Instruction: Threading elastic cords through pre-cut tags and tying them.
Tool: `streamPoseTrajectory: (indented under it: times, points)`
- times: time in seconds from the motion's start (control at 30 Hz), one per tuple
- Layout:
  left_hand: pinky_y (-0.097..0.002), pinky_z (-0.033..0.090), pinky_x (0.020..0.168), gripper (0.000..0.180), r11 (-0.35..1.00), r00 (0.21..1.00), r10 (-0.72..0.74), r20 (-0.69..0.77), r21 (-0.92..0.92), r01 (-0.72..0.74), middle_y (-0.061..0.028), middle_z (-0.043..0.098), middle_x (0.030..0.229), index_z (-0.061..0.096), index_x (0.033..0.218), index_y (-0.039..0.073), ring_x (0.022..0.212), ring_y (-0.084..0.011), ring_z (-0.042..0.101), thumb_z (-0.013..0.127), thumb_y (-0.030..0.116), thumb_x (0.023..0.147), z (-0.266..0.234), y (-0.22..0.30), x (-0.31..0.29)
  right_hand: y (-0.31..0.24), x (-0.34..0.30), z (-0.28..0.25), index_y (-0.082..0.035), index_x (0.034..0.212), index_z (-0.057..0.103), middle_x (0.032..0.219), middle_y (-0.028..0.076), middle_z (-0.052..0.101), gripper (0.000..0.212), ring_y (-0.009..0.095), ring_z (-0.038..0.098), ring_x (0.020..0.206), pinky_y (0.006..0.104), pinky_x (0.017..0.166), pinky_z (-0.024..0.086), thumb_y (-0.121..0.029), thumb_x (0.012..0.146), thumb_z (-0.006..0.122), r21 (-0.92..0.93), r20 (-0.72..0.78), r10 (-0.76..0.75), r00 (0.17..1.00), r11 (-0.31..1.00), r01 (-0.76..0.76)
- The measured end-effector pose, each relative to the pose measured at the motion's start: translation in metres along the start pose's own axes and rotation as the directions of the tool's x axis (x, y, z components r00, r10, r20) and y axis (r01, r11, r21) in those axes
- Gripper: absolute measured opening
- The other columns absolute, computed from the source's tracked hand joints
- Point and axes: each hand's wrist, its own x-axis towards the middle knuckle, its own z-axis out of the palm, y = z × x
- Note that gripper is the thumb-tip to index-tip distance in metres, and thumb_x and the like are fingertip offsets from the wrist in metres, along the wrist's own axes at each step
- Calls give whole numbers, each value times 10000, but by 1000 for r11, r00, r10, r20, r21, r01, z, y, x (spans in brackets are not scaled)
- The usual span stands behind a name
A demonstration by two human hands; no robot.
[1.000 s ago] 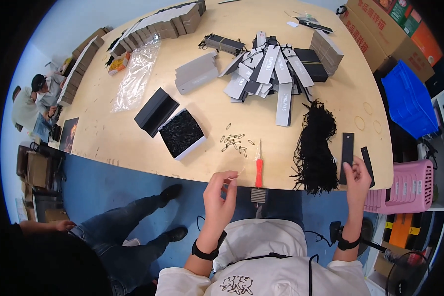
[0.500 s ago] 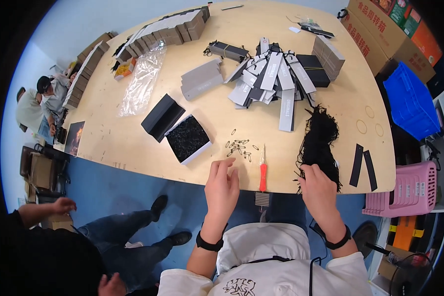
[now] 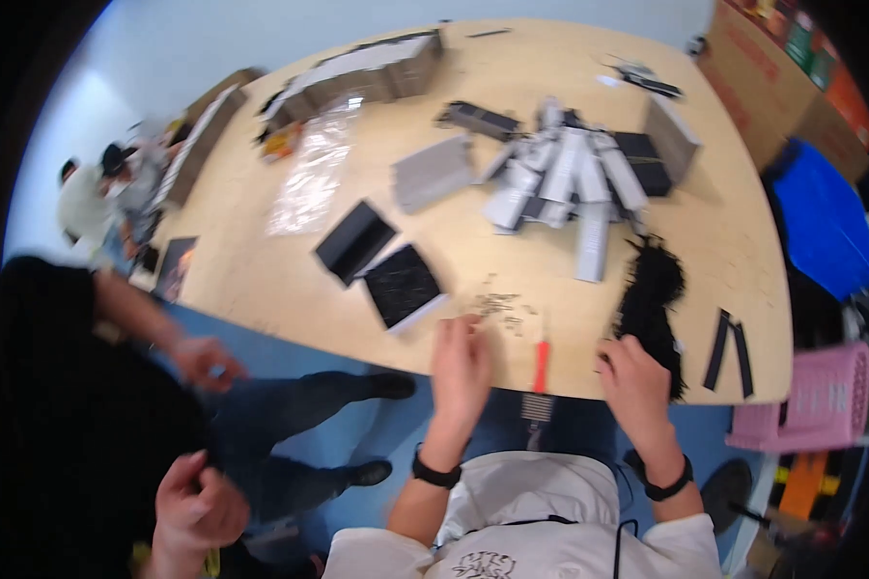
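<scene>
My left hand (image 3: 462,367) is at the table's near edge, its fingers bent together beside a scatter of small safety pins (image 3: 500,307). Blur hides whatever is between those fingertips. My right hand (image 3: 637,376) is closed at the left side of a bundle of black cords (image 3: 652,299), thumb and fingers drawn together; what they pinch cannot be made out. Between my hands lies a pointed tool with a red handle (image 3: 542,367). Left of the pins stands an open box (image 3: 403,285) full of small black pieces, its black lid (image 3: 355,241) next to it.
A heap of grey and black tags (image 3: 570,179) spreads beyond the pins, near a grey stack (image 3: 433,174). Clear plastic bags (image 3: 314,174) lie farther left. Two black strips (image 3: 727,352) are at right, above a pink stool (image 3: 801,396). A co-worker's hand (image 3: 203,507) is at lower left.
The view has shifted, so the table sits lower and farther right. My left fingers have drawn closer together. The co-worker at left has come nearer, with hands raised.
</scene>
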Motion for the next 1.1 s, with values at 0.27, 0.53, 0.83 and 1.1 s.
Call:
streamPoseTrajectory:
  times: [0.27, 0.53, 0.83, 1.1]
  points:
    - [-287, 446, 578, 183, 997, 997, -68, 42, -26, 69, -109, 546, 904, 576, 1056, 26, 609, -164, 522, 575, 13, 873, -11, 2, -4, -4, 2, 1, -61, 885, 545, 858, 105, 524, 58, 313, 598, 739, 431, 587, 476, -92, 855, 583, 19, 74, 4, 997, 1000, -5]
    - [-219, 431, 594, 133, 976, 984, -110, 143, -169, 134, -30, 560, 880, 610, 1021, 31, 712, -90, 518, 573, 34, 893, -15, 6, -19, -1, -5, -4, -68, 913, 510, 909, 108, 506, 57, 325, 605, 747, 445, 593, 481, -89, 885, 556, 232, -20, 19, 1000, 973, -14]
    - [-259, 469, 637, 109, 967, 985, -77, 156, -228, 112, -69, 592, 843, 609, 993, 15, 695, -134, 568, 581, 47, 893, -17, 1, -27, -19, -14, -51, -9, 962, 488, 818, 90, 574, 50, 161, 569, 660, 292, 616, 461, -4, 919, 514, 794, 75, 133, 988, 592, -139]
    - [-282, 482, 679, 101, 979, 991, -30, 132, -195, 56, -121, 591, 850, 612, 965, 0, 748, -202, 615, 571, -5, 872, -17, 7, -37, -20, -35, -90, -23, 984, 411, 856, 147, 603, 70, 136, 574, 678, 238, 608, 483, -62, 978, 468, 933, -193, 85, 977, 323, 156]
